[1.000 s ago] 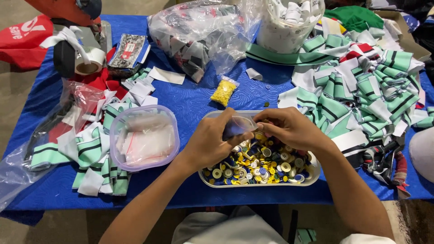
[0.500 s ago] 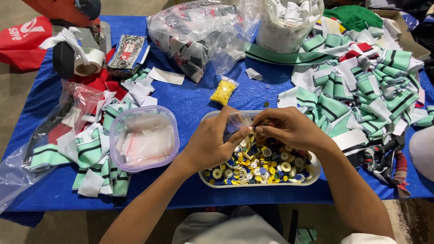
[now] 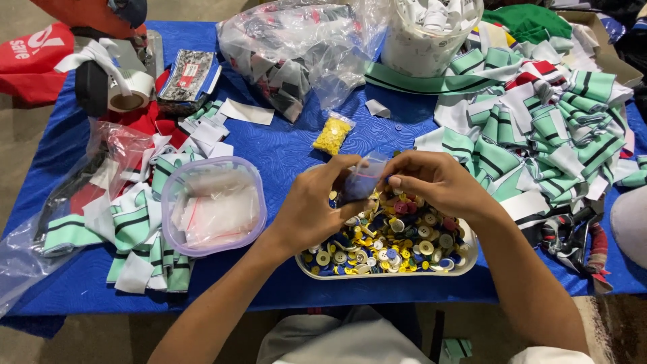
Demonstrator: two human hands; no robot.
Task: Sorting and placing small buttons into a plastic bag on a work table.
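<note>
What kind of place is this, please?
Probably a garment trimmings or sorting workbench: a blue table holds a tray of mixed buttons, heaps of green striped knit collars, and bags of fabric pieces.

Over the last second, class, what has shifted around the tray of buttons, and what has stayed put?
Both hands have kept hold of the small clear plastic bag above the white tray of coloured buttons; the left hand and right hand shifted only slightly. The clear lidded tub, yellow bead packet and green striped fabric pieces stayed put.
</note>
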